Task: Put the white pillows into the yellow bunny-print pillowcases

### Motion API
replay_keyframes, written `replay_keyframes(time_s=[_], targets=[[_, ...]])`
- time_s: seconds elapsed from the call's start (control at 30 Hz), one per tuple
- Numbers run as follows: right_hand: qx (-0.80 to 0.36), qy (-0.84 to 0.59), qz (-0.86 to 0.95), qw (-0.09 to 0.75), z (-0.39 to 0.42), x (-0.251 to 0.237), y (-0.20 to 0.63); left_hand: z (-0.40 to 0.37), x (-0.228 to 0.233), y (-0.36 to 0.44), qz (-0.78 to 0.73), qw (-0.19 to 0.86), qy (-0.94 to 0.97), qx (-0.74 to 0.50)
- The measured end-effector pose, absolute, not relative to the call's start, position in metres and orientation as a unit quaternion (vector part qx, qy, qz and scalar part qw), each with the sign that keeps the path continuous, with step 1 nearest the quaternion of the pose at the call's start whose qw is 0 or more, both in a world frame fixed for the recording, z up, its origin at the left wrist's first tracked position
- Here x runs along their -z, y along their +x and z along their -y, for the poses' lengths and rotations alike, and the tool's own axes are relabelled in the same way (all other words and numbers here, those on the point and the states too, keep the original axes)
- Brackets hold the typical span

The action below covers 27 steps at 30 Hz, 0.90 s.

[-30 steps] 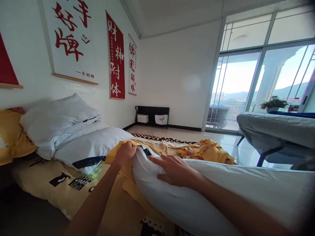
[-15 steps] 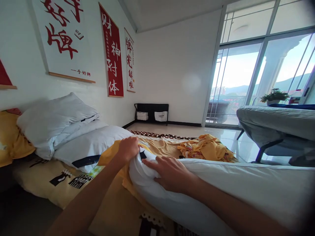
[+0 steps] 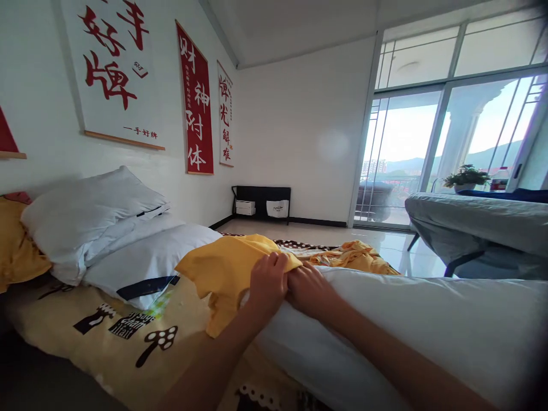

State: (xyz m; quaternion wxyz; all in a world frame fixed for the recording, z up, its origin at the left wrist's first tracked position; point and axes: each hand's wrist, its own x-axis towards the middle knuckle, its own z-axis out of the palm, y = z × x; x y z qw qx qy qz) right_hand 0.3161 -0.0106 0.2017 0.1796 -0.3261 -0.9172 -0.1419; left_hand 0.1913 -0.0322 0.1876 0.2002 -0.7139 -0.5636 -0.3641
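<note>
A long white pillow point(image 3: 411, 325) lies across the bed in front of me. A yellow pillowcase point(image 3: 222, 268) covers its far end. My left hand point(image 3: 268, 282) grips the edge of the yellow pillowcase, pulled over the pillow's end. My right hand point(image 3: 310, 291) rests right beside it on the white pillow, with the fingertips tucked under the yellow cloth; whether it grips the cloth is hidden.
Two white pillows point(image 3: 89, 211) are stacked at the left by the wall, over a yellow printed bedsheet point(image 3: 107, 337). A crumpled yellow cloth point(image 3: 355, 257) lies further down the bed. A grey cot point(image 3: 475, 222) stands at the right by the glass doors.
My left hand has pulled the yellow pillowcase towards me over the white pillow's end, which is now covered. My right hand has closed in next to the left hand.
</note>
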Motion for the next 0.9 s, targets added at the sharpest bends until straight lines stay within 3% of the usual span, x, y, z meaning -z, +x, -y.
replay_keyframes(time_s=[0.1,0.27,0.37,0.6,0.73,0.9], targets=[[0.132,-0.284,0.928,0.200,0.006,-0.207,0.349,0.027,-0.183,0.173,0.588,0.211,-0.682,0.380],[0.098,-0.407,0.887,0.195,-0.006,-0.218,0.379,0.023,-0.196,0.163,0.621,0.161,-0.663,0.386],[0.037,-0.408,0.891,0.194,-0.007,-0.212,0.364,0.016,-0.211,0.179,0.598,0.119,-0.678,0.411],[-0.083,-0.374,0.841,0.382,-0.035,-0.194,0.350,0.016,-0.201,0.235,0.492,0.112,-0.786,0.358],[0.015,-0.377,0.864,0.332,-0.052,-0.195,0.374,0.026,-0.178,0.227,0.446,0.150,-0.825,0.313],[0.113,-0.364,0.879,0.285,-0.037,-0.194,0.388,0.042,-0.179,0.167,0.403,0.157,-0.819,0.376]])
